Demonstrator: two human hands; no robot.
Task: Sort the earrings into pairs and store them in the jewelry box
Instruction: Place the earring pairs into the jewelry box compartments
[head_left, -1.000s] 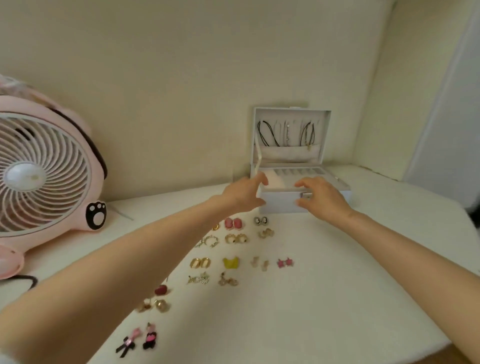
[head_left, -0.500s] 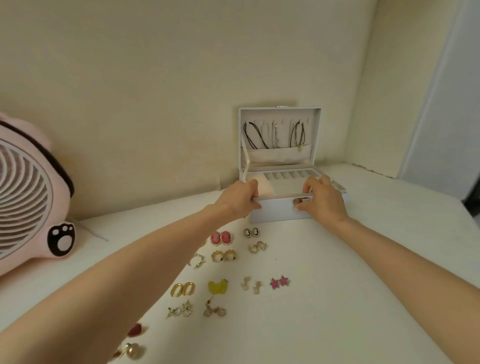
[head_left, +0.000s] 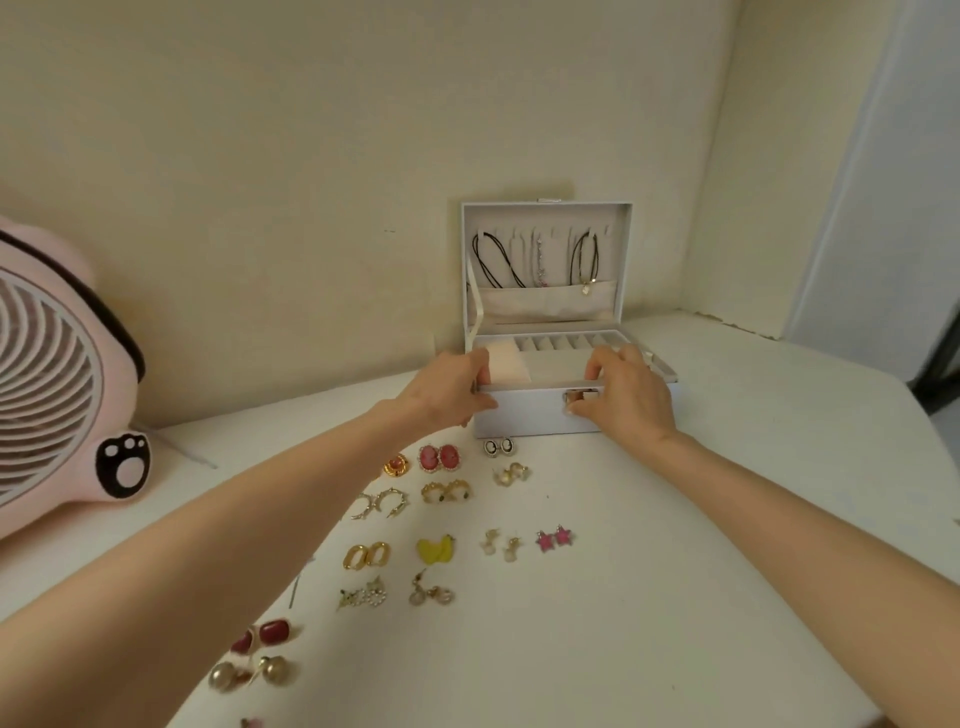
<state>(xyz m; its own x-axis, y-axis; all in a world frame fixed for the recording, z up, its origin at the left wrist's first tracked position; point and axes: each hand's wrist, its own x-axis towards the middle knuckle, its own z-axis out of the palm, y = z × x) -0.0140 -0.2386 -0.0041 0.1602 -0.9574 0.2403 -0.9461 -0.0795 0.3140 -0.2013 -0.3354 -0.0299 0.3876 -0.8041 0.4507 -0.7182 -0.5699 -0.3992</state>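
Observation:
A white jewelry box (head_left: 527, 413) stands open at the back of the table, necklaces hanging inside its raised lid (head_left: 545, 249). My left hand (head_left: 447, 392) grips the box's front left corner, thumb over the rim. My right hand (head_left: 626, 397) grips the front right edge beside the metal clasp. Several earring pairs lie in rows in front of the box: pink oval ones (head_left: 440, 457), pink stars (head_left: 554, 539), yellow ones (head_left: 435, 551), gold hoops (head_left: 365, 556), dark red ones (head_left: 262, 635).
A pink fan (head_left: 57, 415) with a paw print stands at the left. A thin pin (head_left: 296, 592) lies by my left forearm. The table's right edge (head_left: 930, 415) runs beside a pale door. Bare white tabletop (head_left: 649, 623) lies to the right of the earrings.
Both hands have closed onto the front of the jewelry box. The view has shifted right and closer, so the fan sits further left.

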